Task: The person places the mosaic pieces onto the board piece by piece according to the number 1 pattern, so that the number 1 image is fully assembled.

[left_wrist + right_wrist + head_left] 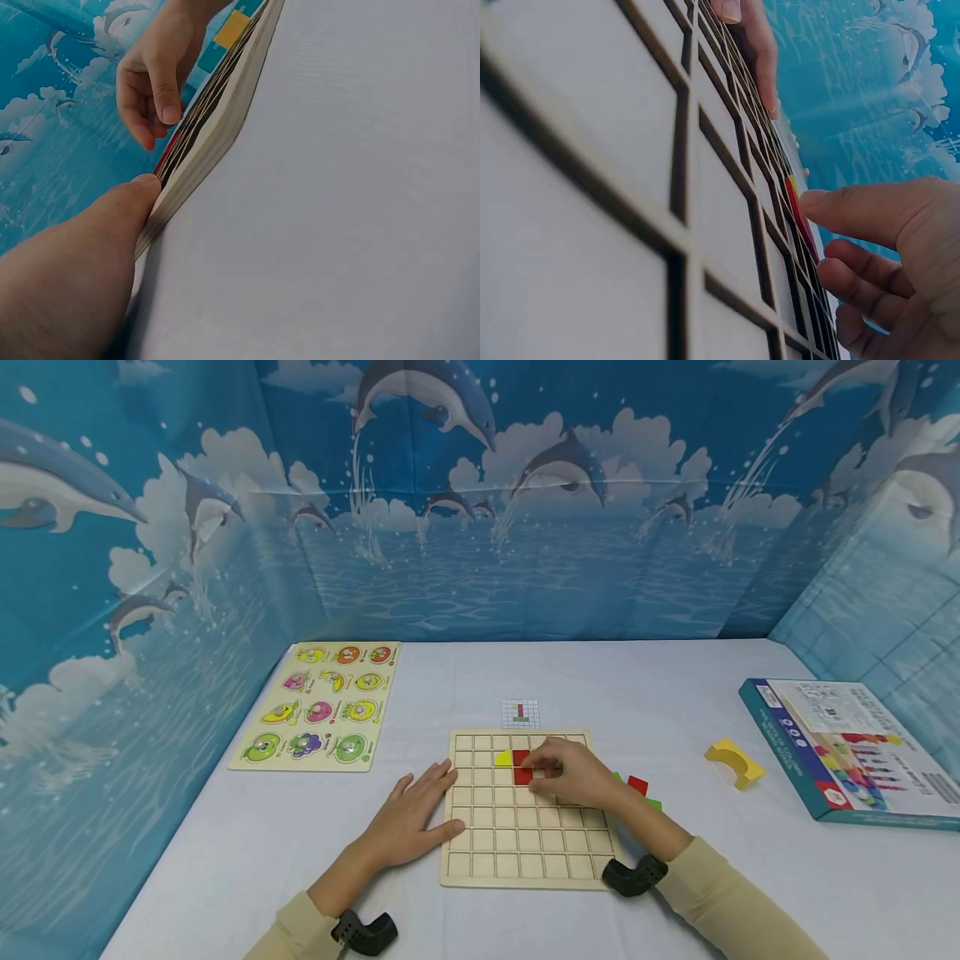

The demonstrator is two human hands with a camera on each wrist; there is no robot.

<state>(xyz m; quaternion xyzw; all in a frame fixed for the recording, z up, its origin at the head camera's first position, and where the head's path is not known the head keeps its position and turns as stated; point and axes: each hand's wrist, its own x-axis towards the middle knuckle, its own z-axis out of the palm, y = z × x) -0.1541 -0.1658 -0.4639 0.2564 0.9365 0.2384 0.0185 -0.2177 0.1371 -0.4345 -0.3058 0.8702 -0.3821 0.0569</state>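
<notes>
A wooden grid board (525,839) lies in the middle of the white table. A yellow piece (502,758) and red pieces (522,768) sit in its upper rows. My right hand (546,768) reaches over the board with curled fingers, and its thumb and fingertips pinch the red piece (798,212). My left hand (420,810) lies flat, its fingers against the board's left edge (214,127) and its thumb (124,206) touching the rim. A small pattern card (521,713) lies just behind the board.
Loose red (637,785) and green (654,804) pieces lie right of the board. A yellow arch block (735,762) and the game box (847,747) are farther right. A fruit peg puzzle (318,706) lies at the back left. Dolphin-print curtains wall the table in.
</notes>
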